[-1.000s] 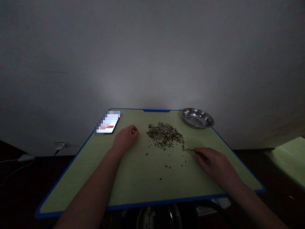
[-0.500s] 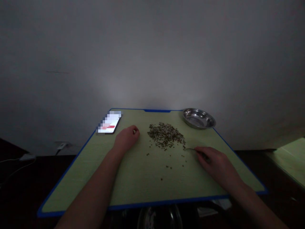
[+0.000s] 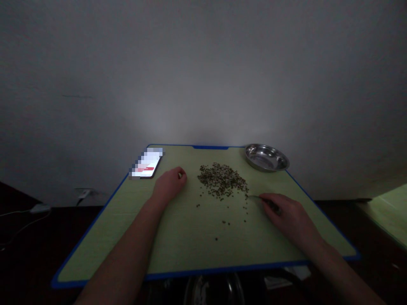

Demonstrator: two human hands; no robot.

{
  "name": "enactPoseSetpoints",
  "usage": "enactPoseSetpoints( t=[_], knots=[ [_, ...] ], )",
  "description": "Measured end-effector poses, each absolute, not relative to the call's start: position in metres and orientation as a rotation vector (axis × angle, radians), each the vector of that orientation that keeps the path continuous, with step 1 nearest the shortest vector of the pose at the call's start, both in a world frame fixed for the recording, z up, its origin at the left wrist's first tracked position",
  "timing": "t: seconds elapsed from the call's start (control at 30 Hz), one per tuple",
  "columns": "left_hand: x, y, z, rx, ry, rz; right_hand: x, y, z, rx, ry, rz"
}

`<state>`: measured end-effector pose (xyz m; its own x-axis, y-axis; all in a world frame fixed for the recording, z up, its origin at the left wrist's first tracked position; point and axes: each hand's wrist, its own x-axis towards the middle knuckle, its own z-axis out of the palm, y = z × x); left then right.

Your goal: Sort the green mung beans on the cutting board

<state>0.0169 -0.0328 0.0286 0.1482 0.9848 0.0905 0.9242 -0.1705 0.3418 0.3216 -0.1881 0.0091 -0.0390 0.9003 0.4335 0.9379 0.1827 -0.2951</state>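
A loose heap of small dark brown grains (image 3: 221, 180), like seeds or dried beans, lies spread on the pale green tabletop (image 3: 187, 250). Several stray grains are scattered on its near side. My right hand (image 3: 286, 214) is closed around a thin metal utensil (image 3: 254, 197); its slim end points left at the heap's right edge, and its exact kind is not clear. To the left of the heap, my left hand (image 3: 171, 183) rests on the table with curled fingers. Whatever they may hold is hidden.
A shallow stainless steel bowl (image 3: 266, 158) stands at the table's back right corner. At the back left lies a phone (image 3: 148, 163) with its screen lit. The table has a blue edge (image 3: 229, 268), and a grey wall (image 3: 203, 84) rises behind it.
The view has shifted very slightly. My right hand and the utensil sit a touch higher at the heap's right edge. My left hand has stayed in place.
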Motion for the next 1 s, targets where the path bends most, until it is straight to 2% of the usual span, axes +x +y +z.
enactPoseSetpoints(
  t=[1.0],
  knots=[
    [0.0173,-0.0337,0.0299,2.228,1.882,0.407,0.3198,-0.1858,0.0114,-1.739,-1.860,-0.073]
  ],
)
